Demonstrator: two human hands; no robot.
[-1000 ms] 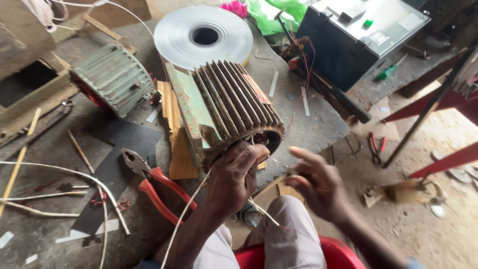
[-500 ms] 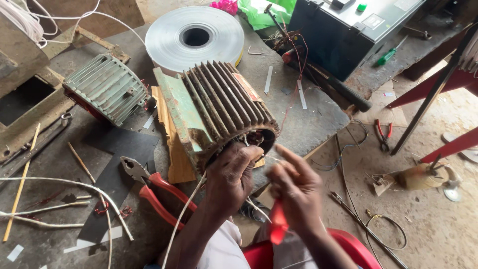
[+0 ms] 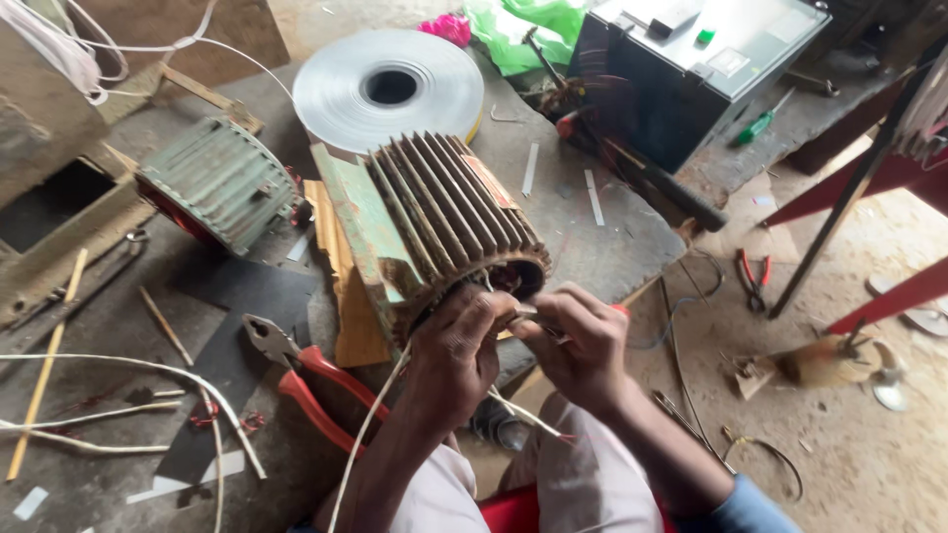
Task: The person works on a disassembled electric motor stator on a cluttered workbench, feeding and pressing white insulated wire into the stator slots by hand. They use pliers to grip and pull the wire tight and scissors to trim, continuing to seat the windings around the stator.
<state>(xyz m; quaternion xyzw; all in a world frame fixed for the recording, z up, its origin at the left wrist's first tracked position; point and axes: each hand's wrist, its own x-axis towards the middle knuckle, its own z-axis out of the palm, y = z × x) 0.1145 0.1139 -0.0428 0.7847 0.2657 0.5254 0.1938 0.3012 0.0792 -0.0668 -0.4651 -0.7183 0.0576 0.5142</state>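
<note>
1. Both hands, left hand point(image 3: 459, 345) and right hand point(image 3: 583, 347), crowd the finned motor housing point(image 3: 434, 222) at its open end.
2. Red-handled pliers point(image 3: 311, 380) lie just left of the left hand.
3. A metal strip roll point(image 3: 390, 94) blocks behind the housing.
4. Bare bench point(image 3: 583, 227) lies right of the housing.

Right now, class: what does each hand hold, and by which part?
Left hand pinches a white cord near its upper end at the finned motor housing. Right hand grips a thin tool; which part cannot be told.

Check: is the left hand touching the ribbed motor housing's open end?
Touching. The head view shows the left hand pressed against the rim of the ribbed motor housing, no gap visible.
</note>
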